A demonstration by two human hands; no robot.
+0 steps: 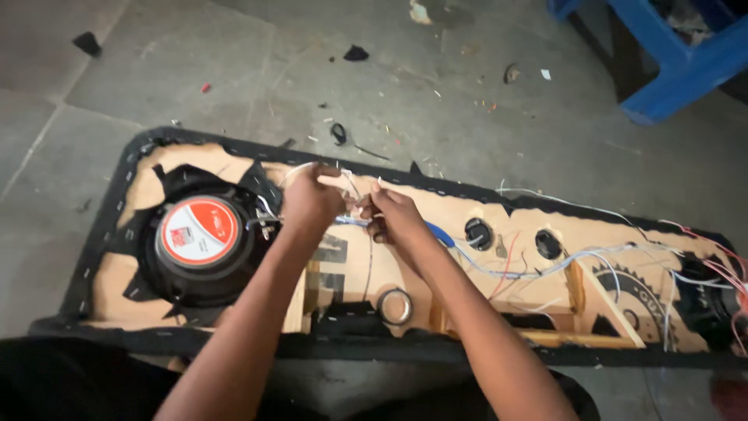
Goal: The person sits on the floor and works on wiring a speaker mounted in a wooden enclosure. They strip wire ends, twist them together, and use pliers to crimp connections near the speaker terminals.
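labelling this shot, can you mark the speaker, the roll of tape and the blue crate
speaker [199,231]: head view, on its red and white back cap
roll of tape [395,306]: head view, on the ring's upper face
blue crate [676,58]: head view, on its front rail

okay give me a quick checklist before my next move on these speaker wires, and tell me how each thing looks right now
1. Both hands on the wires: ok. Left hand and right hand pinch thin white wires between them.
2. Wire ends actually joined: cannot tell, the fingers hide them.
3. Speaker seated in the wooden panel: ok, it sits in its cutout at the left.
4. Tape roll within reach: ok, it lies on the panel just below the hands.
5. Loose red and white wires on the right: not ok, tangled and untied.
6. Panel steady on the floor: ok, it lies flat.
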